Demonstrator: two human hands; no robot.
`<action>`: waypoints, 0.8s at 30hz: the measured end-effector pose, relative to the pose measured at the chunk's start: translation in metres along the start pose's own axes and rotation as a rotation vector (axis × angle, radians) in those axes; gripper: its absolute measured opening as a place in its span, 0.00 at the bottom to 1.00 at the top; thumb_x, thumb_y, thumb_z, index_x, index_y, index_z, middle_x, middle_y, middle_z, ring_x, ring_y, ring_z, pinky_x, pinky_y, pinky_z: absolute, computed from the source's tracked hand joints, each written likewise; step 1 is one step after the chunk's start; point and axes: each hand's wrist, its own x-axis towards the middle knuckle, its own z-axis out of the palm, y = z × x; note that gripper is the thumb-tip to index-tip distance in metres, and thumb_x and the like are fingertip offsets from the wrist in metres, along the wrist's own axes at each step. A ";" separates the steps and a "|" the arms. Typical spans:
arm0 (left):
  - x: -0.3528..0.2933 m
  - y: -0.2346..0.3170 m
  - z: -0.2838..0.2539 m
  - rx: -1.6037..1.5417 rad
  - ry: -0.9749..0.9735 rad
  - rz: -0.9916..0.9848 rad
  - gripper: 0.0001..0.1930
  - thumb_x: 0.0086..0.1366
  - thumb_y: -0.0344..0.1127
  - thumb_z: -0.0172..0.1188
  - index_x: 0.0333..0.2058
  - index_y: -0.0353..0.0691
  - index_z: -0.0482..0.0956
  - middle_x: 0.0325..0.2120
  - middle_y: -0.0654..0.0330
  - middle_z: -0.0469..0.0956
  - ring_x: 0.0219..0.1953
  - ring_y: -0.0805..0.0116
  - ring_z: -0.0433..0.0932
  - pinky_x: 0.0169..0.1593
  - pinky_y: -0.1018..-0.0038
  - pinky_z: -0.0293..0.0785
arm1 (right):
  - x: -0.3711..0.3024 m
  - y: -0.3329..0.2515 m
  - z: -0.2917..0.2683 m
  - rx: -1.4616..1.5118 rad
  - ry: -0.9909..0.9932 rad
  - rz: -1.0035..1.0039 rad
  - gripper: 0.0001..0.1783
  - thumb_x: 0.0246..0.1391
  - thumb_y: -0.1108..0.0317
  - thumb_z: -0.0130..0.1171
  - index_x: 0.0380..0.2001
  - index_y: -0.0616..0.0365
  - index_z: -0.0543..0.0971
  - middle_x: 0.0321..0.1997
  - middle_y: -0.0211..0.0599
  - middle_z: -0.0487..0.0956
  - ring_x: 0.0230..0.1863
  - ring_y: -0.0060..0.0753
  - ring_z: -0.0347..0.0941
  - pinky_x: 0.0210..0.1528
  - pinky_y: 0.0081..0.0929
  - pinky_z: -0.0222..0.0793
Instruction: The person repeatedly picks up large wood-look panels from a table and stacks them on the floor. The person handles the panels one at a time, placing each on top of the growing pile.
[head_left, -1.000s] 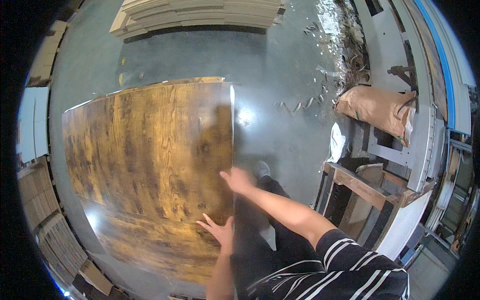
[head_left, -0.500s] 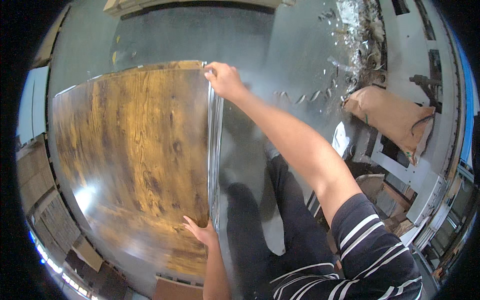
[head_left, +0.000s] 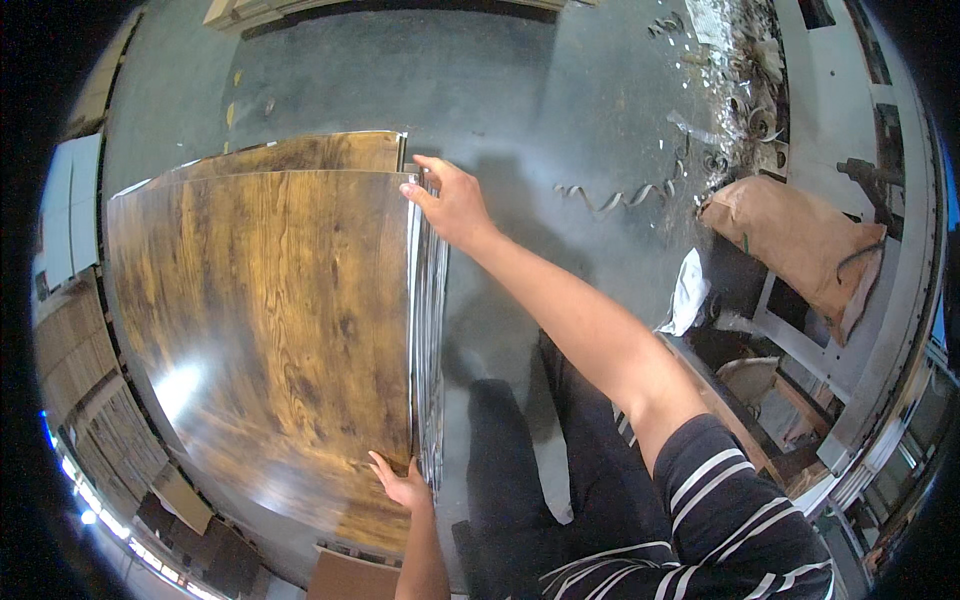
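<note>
Our right hand [head_left: 455, 205] pinches the board [head_left: 270, 300] at its far right corner; our left hand [head_left: 405, 487] rests spread on its near right edge. The board tops a stack [head_left: 432, 290]; rightward, a sack [head_left: 795, 250], then a curled strip [head_left: 622, 200].

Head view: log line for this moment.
right hand: far right corner of top wood-grain panel | left hand: right edge, near end | lower panel: showing past far edge

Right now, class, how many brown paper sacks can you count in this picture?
1: the plump brown paper sack lies at the right, well apart from the glossy brown wood-grain panel, by the pale grey metal frame. Others could be hidden.
</note>
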 end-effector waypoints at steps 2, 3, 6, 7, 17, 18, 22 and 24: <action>0.001 0.001 0.001 0.049 0.018 0.012 0.45 0.44 0.25 0.66 0.61 0.51 0.53 0.56 0.38 0.55 0.57 0.42 0.57 0.53 0.61 0.63 | 0.002 0.000 0.000 0.023 0.001 -0.015 0.22 0.46 0.60 0.57 0.40 0.65 0.75 0.44 0.52 0.74 0.47 0.49 0.69 0.50 0.36 0.63; 0.002 0.001 0.003 0.046 0.024 0.005 0.45 0.44 0.25 0.66 0.61 0.51 0.53 0.56 0.37 0.56 0.57 0.42 0.58 0.52 0.61 0.63 | 0.004 0.001 0.000 0.031 0.000 -0.025 0.21 0.46 0.60 0.57 0.40 0.65 0.75 0.42 0.51 0.74 0.46 0.49 0.70 0.48 0.36 0.64; 0.004 0.000 0.005 0.065 0.034 0.053 0.45 0.43 0.27 0.67 0.60 0.51 0.54 0.55 0.36 0.57 0.56 0.42 0.59 0.51 0.61 0.64 | 0.010 0.002 0.001 0.011 0.014 -0.063 0.18 0.46 0.59 0.58 0.37 0.62 0.77 0.37 0.48 0.76 0.41 0.47 0.72 0.43 0.36 0.66; 0.004 0.000 0.005 0.081 0.035 0.075 0.45 0.43 0.27 0.68 0.60 0.51 0.54 0.55 0.36 0.57 0.56 0.42 0.59 0.51 0.61 0.65 | 0.013 0.002 0.003 -0.038 0.046 -0.079 0.16 0.46 0.60 0.57 0.34 0.60 0.78 0.34 0.46 0.76 0.38 0.46 0.72 0.41 0.37 0.66; 0.001 -0.007 0.008 -0.029 0.072 0.093 0.41 0.44 0.27 0.65 0.59 0.46 0.57 0.53 0.33 0.58 0.54 0.39 0.61 0.51 0.60 0.64 | 0.021 -0.007 0.000 -0.199 -0.142 -0.046 0.17 0.49 0.61 0.56 0.40 0.60 0.75 0.32 0.44 0.78 0.33 0.34 0.76 0.37 0.27 0.69; 0.000 -0.010 0.009 -0.015 0.065 0.080 0.40 0.45 0.28 0.65 0.59 0.45 0.57 0.53 0.33 0.58 0.54 0.39 0.61 0.51 0.60 0.64 | 0.022 -0.008 -0.001 -0.199 -0.179 -0.050 0.16 0.49 0.61 0.55 0.39 0.60 0.75 0.32 0.43 0.78 0.33 0.33 0.76 0.36 0.26 0.69; 0.001 -0.021 0.010 0.043 0.043 0.027 0.40 0.45 0.28 0.64 0.59 0.45 0.57 0.52 0.32 0.58 0.54 0.39 0.61 0.53 0.60 0.63 | 0.022 -0.011 0.003 -0.302 -0.101 -0.175 0.15 0.50 0.60 0.56 0.37 0.59 0.77 0.29 0.36 0.79 0.31 0.27 0.74 0.35 0.22 0.68; 0.002 -0.025 0.010 0.063 0.054 0.051 0.40 0.45 0.28 0.64 0.59 0.45 0.57 0.52 0.32 0.58 0.54 0.39 0.60 0.53 0.61 0.63 | 0.022 -0.011 0.006 -0.284 -0.111 -0.080 0.15 0.48 0.59 0.57 0.36 0.57 0.77 0.32 0.39 0.79 0.34 0.35 0.76 0.37 0.27 0.69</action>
